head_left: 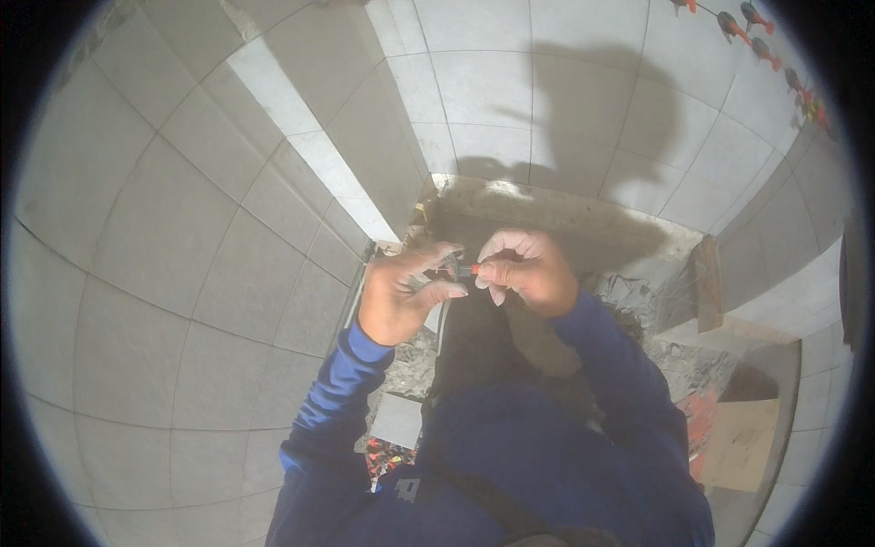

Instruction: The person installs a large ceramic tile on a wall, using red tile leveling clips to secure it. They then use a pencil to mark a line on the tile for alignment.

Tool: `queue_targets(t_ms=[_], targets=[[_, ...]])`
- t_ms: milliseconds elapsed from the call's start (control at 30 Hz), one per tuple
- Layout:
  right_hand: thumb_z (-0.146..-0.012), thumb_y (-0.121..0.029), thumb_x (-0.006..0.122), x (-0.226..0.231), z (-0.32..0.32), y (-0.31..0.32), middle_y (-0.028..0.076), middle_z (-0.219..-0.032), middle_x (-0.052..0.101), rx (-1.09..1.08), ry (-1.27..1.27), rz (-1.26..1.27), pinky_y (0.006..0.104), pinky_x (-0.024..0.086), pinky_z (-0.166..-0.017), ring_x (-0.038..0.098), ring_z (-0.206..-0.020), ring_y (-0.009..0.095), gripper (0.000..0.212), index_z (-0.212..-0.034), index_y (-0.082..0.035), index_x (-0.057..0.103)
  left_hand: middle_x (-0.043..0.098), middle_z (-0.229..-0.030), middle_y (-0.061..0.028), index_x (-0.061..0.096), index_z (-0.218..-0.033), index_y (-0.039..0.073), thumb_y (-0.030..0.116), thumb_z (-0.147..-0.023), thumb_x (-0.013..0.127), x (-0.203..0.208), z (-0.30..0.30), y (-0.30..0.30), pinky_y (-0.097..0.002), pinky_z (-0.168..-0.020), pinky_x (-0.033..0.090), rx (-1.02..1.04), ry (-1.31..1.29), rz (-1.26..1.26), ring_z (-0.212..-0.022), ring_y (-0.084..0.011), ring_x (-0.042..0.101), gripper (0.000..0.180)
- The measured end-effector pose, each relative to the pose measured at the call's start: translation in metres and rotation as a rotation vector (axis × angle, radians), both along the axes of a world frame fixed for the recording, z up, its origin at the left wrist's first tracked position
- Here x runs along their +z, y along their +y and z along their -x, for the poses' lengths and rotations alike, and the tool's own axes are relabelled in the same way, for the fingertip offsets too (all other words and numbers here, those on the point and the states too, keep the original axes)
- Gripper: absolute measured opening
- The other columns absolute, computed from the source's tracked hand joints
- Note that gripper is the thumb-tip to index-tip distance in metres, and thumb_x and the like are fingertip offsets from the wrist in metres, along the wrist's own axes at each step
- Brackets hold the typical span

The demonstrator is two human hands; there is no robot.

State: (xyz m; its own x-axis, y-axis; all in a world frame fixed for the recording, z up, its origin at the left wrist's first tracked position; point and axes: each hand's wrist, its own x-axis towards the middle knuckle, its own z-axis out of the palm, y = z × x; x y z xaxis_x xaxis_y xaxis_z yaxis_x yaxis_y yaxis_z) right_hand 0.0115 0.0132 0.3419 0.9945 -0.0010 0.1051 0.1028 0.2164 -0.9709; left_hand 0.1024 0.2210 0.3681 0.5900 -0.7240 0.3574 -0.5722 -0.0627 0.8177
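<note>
In front of my body, both hands meet at one small tile leveling spacer (454,267) with a dark round cap and a red part. The thumb and fingers of my left hand (394,296) curl around its dark cap. My right hand (538,276) pinches the red end between thumb and fingers. White dust coats the fingertips of both hands. Similar red and black spacers (764,50) stick out of the tile joints on the far right wall.
Large grey tiles cover the left wall (150,301) and the far wall (483,87). Below my left forearm, a white tile piece (396,419) lies beside a pile of red and black spacers (390,459). A tan board (743,444) lies at the right, near crumpled sheeting (638,296).
</note>
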Motion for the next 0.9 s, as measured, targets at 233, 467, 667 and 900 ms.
queue_targets(t_ms=[233, 467, 667, 900], targets=[[-0.088, -0.011, 0.071, -0.005, -0.002, 0.012, 0.011, -0.091, 0.068, -0.172, -0.197, 0.336, 0.0323, 0.053, -0.065, 0.065, -0.069, 0.016, 0.021, -0.105, -0.001, 0.067, 0.072, -0.097, -0.0119, 0.066, -0.117, -0.005, 0.014, -0.077, 0.082, -0.010, -0.005, 0.000, -0.0311, -0.080, 0.054, 0.051, 0.097, 0.053, -0.086, -0.0157, 0.066, 0.047], [-0.081, -0.004, 0.072, 0.010, -0.012, 0.010, 0.012, -0.101, 0.065, -0.551, -0.941, 1.034, 0.0360, 0.053, -0.069, 0.065, -0.080, 0.025, 0.030, -0.110, -0.006, 0.068, 0.071, -0.098, -0.0119, 0.067, -0.115, -0.006, 0.014, -0.084, 0.079, 0.007, -0.013, 0.002, -0.0315, -0.080, 0.055, 0.037, 0.428, 0.095, -0.087, -0.0156, 0.067, 0.040], [-0.083, -0.006, 0.069, 0.040, -0.034, -0.002, 0.010, -0.087, 0.065, -0.637, -0.865, 0.940, 0.0341, 0.051, -0.066, 0.063, -0.076, 0.025, 0.020, -0.103, -0.006, 0.071, 0.069, -0.105, -0.0202, 0.061, -0.122, -0.012, 0.026, -0.083, 0.081, 0.085, -0.052, 0.013, -0.0326, -0.079, 0.056, 0.366, -0.034, 0.076, -0.089, -0.0173, 0.067, 0.058], [-0.087, -0.011, 0.069, 0.127, -0.103, -0.020, 0.010, -0.086, 0.067, -0.764, -0.962, 0.937, 0.0333, 0.049, -0.065, 0.062, -0.071, 0.027, 0.011, -0.096, -0.006, 0.074, 0.068, -0.067, -0.0098, 0.074, -0.090, -0.002, 0.047, -0.081, 0.074, 0.262, -0.124, 0.029, -0.0329, -0.059, 0.050, 0.841, -0.669, 0.091, -0.060, -0.0157, 0.063, 0.050]])
